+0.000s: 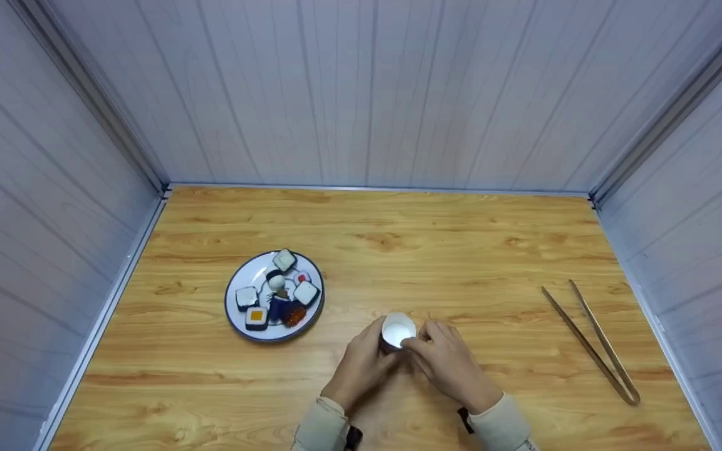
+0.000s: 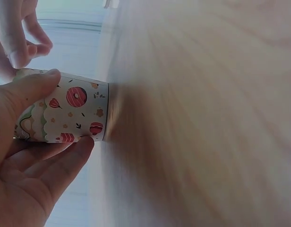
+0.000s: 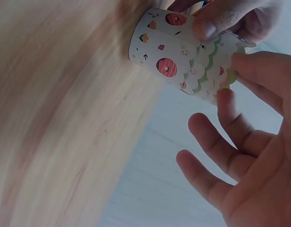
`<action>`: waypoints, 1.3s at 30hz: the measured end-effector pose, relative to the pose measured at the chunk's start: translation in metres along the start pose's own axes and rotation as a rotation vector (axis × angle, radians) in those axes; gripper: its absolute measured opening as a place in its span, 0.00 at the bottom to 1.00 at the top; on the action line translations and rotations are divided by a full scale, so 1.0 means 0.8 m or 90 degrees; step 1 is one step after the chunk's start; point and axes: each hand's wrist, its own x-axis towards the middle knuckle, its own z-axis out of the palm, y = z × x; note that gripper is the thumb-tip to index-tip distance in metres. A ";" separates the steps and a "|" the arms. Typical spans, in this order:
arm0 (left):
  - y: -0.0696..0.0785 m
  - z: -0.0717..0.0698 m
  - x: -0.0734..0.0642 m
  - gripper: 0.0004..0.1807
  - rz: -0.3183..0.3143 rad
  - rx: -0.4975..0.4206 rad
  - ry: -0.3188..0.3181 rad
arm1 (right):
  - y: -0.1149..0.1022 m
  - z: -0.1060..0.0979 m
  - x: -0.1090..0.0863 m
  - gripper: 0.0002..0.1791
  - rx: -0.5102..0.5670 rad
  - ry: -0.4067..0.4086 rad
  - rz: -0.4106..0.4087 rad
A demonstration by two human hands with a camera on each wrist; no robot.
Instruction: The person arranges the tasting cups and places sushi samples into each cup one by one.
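A white paper cup point(image 1: 398, 330) with a scalloped green band and printed pink donuts stands upright on the wooden table, mouth facing up. My left hand point(image 1: 362, 362) grips its side, the thumb on one face and the fingers around the other, as the left wrist view shows. From the opposite side my right hand point(image 1: 452, 363) pinches the cup's rim between thumb and index finger. Its other fingers point(image 3: 207, 137) are spread loosely away from the cup in the right wrist view. The donut print point(image 2: 76, 97) faces the left wrist camera.
To the left, a blue-rimmed white plate point(image 1: 251, 274) bears several sushi-like pieces, among them a white-topped block point(image 1: 306, 293). Metal tongs point(image 1: 586, 345) lie spread apart on the right side of the wooden table point(image 1: 461, 250). Pale panel walls point(image 1: 367, 94) enclose the back and both sides.
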 end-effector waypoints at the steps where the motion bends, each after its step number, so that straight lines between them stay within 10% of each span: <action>1: 0.000 0.000 0.000 0.33 -0.001 0.001 -0.001 | 0.000 0.000 0.001 0.05 -0.001 0.001 -0.002; 23: -0.002 -0.007 0.005 0.33 -0.040 -0.021 -0.019 | 0.006 -0.035 0.030 0.02 -0.009 0.113 -0.062; 29: -0.001 -0.004 0.006 0.33 -0.017 -0.013 -0.006 | 0.042 -0.044 0.066 0.03 -0.017 0.131 -0.056; 39: 0.003 -0.004 0.005 0.36 -0.053 -0.016 -0.038 | 0.092 0.010 0.154 0.04 -0.010 0.016 -0.026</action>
